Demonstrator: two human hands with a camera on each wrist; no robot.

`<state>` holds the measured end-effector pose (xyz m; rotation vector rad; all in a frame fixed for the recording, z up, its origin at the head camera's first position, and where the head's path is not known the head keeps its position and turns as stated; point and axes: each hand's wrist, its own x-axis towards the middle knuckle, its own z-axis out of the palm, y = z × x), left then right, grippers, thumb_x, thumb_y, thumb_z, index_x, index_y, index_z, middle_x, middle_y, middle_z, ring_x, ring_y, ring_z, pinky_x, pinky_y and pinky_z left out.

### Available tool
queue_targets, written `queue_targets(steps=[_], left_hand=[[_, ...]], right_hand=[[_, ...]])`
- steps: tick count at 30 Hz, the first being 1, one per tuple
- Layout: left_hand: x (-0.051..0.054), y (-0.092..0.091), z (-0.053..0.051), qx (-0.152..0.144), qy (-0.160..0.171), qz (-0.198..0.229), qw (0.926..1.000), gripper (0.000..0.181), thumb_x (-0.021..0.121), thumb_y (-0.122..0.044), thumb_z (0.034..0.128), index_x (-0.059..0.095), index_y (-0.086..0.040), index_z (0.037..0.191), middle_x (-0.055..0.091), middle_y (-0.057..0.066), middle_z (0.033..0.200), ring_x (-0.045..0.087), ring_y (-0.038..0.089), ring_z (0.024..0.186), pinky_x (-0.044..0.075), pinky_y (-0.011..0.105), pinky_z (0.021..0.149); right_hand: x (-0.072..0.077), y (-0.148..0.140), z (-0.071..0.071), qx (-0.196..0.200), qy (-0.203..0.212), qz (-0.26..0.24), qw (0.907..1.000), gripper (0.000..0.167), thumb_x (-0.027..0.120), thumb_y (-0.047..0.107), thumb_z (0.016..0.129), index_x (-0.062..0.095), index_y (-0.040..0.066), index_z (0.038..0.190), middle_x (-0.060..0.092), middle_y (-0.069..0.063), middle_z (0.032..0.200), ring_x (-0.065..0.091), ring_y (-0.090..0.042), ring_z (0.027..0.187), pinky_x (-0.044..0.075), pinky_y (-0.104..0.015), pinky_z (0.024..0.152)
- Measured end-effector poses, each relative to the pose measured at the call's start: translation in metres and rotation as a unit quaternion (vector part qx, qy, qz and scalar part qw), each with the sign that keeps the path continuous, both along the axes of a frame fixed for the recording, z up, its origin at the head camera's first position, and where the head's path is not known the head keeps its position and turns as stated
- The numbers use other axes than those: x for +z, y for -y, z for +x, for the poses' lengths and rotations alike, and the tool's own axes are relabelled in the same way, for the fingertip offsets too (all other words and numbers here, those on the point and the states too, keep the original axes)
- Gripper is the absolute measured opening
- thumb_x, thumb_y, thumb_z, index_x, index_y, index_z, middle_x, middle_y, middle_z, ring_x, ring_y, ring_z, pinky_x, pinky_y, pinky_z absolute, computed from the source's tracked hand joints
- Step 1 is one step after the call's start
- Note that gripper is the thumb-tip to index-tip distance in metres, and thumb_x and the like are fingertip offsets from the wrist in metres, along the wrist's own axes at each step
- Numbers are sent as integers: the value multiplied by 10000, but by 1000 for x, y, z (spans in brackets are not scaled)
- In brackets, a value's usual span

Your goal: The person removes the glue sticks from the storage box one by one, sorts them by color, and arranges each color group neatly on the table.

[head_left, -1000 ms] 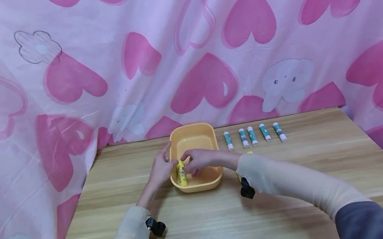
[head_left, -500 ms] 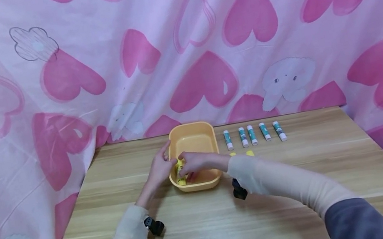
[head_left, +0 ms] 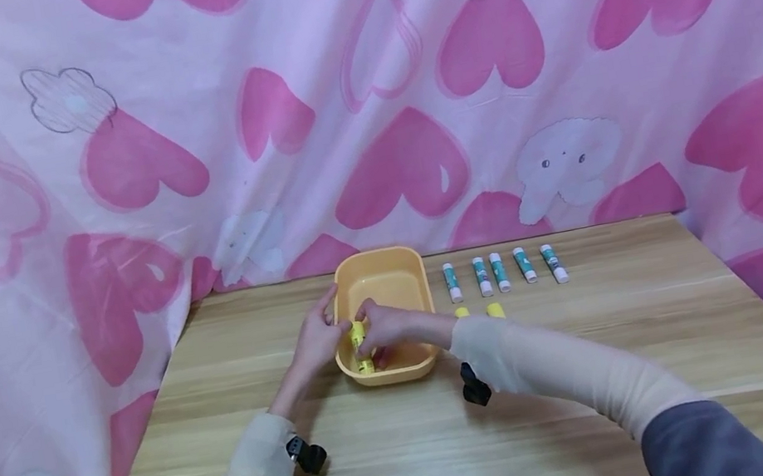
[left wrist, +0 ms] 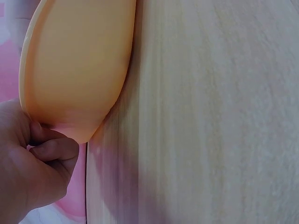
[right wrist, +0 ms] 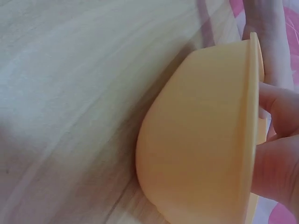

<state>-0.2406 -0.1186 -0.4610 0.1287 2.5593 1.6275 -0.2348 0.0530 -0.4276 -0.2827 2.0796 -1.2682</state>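
Observation:
A yellow-orange plastic basin (head_left: 404, 372) stands on the table. My left hand (head_left: 317, 338) grips its left rim, thumb at the edge; in the left wrist view the curled fingers of this hand (left wrist: 39, 163) lie against the basin wall (left wrist: 88, 60). Inside, along the left wall, is a yellow glue stick (head_left: 358, 336). My right hand (head_left: 389, 328) reaches over the right rim and holds that stick between thumb and fingers. From the right wrist, the basin's outer wall (right wrist: 196, 130) hides the stick and the fingertips of the right hand (right wrist: 280, 144).
Several teal glue sticks with white ends (head_left: 482, 276) lie in a row right of the basin, near the table's back edge. Two yellow ends (head_left: 495, 310) show behind my right forearm. A pink heart-print curtain (head_left: 400, 167) hangs behind the table.
My right hand has shifted slightly left, and its fingers now overlap the yellow glue stick more. The right forearm moved left, uncovering two yellow ends. My left hand stays on the rim.

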Motion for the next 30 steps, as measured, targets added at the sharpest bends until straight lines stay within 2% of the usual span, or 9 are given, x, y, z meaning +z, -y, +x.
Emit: queue_targets(steps=[6, 10, 15, 23, 30], left_hand=[[-3, -1, 3, 65, 26, 80, 9999, 800, 618, 8, 849, 311, -166, 1567, 400, -53, 561, 395, 82, 492, 364, 179, 430], [-2, 1, 4, 110, 106, 89, 9998, 801, 619, -8, 854, 307, -187, 1569, 428, -41, 573, 411, 83, 496, 377, 182, 441], [0, 1, 3, 87, 79, 113, 9999, 795, 623, -15, 860, 304, -175, 1570, 464, -30, 576, 437, 84, 496, 396, 194, 447], [0, 1, 3, 28, 43, 246, 9997, 791, 612, 11, 859, 305, -154, 1569, 474, -41, 563, 448, 71, 485, 421, 199, 448], [-1, -1, 2, -22, -88, 118, 9999, 782, 622, -4, 860, 314, -142, 1565, 371, -77, 542, 368, 63, 473, 337, 184, 420]], right_hand=[[-3, -5, 2, -46, -80, -21, 10000, 620, 743, 10, 802, 333, 38, 1266, 627, -128, 839, 634, -230, 567, 610, -351, 593], [4, -15, -1, -23, 11, -325, 9995, 628, 726, 13, 819, 317, 38, 1296, 663, -148, 836, 642, -231, 582, 623, -382, 627], [14, -31, -6, -297, 74, -715, 9970, 649, 717, 32, 821, 326, 62, 1338, 641, -140, 952, 659, -222, 637, 622, -359, 632], [30, -54, -8, -441, -239, -930, 9944, 655, 714, 100, 836, 344, 112, 1377, 618, -142, 1027, 645, -211, 711, 614, -329, 653], [40, -67, -1, -595, -302, -1041, 9923, 637, 704, 95, 838, 361, 157, 1372, 582, -100, 987, 608, -194, 745, 607, -335, 677]])
